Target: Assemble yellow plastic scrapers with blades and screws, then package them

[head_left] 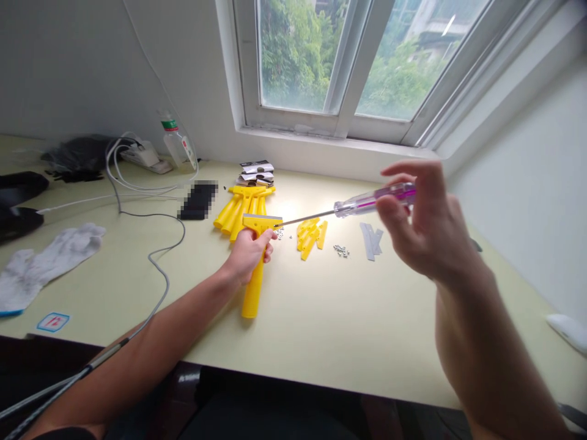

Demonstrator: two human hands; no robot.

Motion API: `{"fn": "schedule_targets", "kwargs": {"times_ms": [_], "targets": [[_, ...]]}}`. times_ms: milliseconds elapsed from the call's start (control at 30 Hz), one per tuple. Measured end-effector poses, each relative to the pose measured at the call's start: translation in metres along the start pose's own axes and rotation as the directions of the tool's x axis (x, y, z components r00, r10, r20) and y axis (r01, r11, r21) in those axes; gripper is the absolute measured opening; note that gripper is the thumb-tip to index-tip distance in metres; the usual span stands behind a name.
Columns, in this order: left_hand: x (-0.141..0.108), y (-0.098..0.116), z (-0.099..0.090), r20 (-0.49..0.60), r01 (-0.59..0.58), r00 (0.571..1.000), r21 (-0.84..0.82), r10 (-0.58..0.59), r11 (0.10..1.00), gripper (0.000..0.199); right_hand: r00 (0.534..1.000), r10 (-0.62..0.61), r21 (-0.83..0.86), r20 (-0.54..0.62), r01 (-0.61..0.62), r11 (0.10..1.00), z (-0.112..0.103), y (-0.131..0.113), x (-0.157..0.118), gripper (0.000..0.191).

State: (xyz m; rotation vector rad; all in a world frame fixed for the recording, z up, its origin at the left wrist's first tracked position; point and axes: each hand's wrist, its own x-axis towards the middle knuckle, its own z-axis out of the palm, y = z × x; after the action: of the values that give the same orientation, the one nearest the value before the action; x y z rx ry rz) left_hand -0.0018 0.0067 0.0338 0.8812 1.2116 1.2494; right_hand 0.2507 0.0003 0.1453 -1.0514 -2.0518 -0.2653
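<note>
My left hand (250, 255) is closed around a yellow scraper (253, 293), which has a grey blade along its top edge. My right hand (415, 214) grips the clear and purple handle of a screwdriver (312, 217). The screwdriver's tip meets the scraper's head at its right side. Behind the scraper lies a group of other yellow scrapers (229, 211). Right of my left hand are small yellow plates (312, 237), a little heap of screws (341, 250) and grey blades (369, 241). Some small metal parts (280, 233) lie just beside the held scraper.
A black phone (199, 200), a bottle (180, 146), a power strip (145, 156) and cables stand at the back left of the table (321, 330). White gloves (48, 260) lie at the left. Folded packets (255, 172) are near the window wall. A grey cable crosses my left forearm.
</note>
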Motion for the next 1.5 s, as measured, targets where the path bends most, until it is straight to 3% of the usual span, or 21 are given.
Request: {"fn": "schedule_targets", "kwargs": {"times_ms": [67, 200, 300, 400, 533, 633, 767, 900, 1000, 1133, 1233, 1367, 1500], "targets": [[0.0, 0.0, 0.0, -0.006, 0.003, 1.0, -0.009, -0.003, 1.0, 0.013, 0.992, -0.058, 0.061, 0.11, 0.051, 0.997, -0.002, -0.002, -0.001, 0.041], [0.002, -0.001, -0.001, 0.006, 0.013, 1.0, -0.01, -0.013, 1.0, 0.014, 0.998, -0.024, -0.004, 0.061, 0.024, 1.0, -0.002, -0.004, -0.001, 0.034], [0.002, -0.002, -0.001, 0.002, 0.015, 1.0, -0.007, -0.015, 1.0, 0.012, 0.993, -0.036, 0.038, 0.111, 0.032, 0.999, 0.001, 0.0, -0.001, 0.04], [0.003, -0.003, -0.001, -0.004, 0.01, 1.0, 0.0, -0.01, 1.0, 0.011, 0.998, -0.001, 0.025, 0.057, 0.0, 1.0, 0.003, 0.002, 0.0, 0.035], [0.004, -0.005, -0.001, -0.003, 0.005, 1.0, -0.005, -0.005, 1.0, 0.011, 0.985, -0.047, 0.116, 0.164, 0.028, 0.993, 0.003, 0.0, 0.0, 0.048], [0.004, -0.006, -0.001, 0.013, 0.006, 1.0, -0.003, -0.006, 1.0, 0.012, 0.997, 0.032, 0.017, 0.064, -0.033, 0.999, 0.003, -0.001, 0.0, 0.034], [0.004, -0.007, -0.001, 0.01, 0.006, 1.0, -0.017, -0.006, 1.0, 0.012, 0.991, -0.027, 0.06, 0.133, 0.019, 0.998, 0.004, 0.001, -0.001, 0.039], [0.005, -0.007, 0.0, 0.022, 0.007, 1.0, -0.013, -0.007, 1.0, 0.013, 1.0, 0.006, 0.005, 0.021, -0.007, 1.0, 0.006, 0.003, -0.001, 0.026], [0.005, -0.006, 0.0, 0.0, 0.005, 1.0, -0.024, -0.005, 1.0, 0.013, 0.992, -0.002, 0.066, 0.127, -0.007, 0.998, 0.008, 0.003, 0.0, 0.039], [0.005, -0.006, -0.001, 0.008, 0.007, 1.0, -0.021, -0.007, 1.0, 0.012, 0.996, 0.066, 0.052, 0.064, -0.069, 0.996, 0.009, 0.004, 0.001, 0.035], [0.005, -0.007, -0.001, 0.005, 0.01, 1.0, -0.023, -0.01, 1.0, 0.012, 0.985, 0.016, 0.183, 0.169, -0.048, 0.982, 0.009, 0.005, 0.002, 0.042], [0.006, -0.01, -0.001, 0.035, 0.018, 0.999, -0.011, -0.017, 1.0, 0.013, 0.993, 0.073, 0.09, 0.093, -0.082, 0.993, 0.006, 0.008, 0.002, 0.029], [0.005, -0.011, -0.001, 0.033, 0.018, 0.999, -0.009, -0.017, 1.0, 0.013, 0.986, 0.008, 0.113, 0.164, -0.027, 0.993, 0.004, 0.008, 0.001, 0.037]]}}
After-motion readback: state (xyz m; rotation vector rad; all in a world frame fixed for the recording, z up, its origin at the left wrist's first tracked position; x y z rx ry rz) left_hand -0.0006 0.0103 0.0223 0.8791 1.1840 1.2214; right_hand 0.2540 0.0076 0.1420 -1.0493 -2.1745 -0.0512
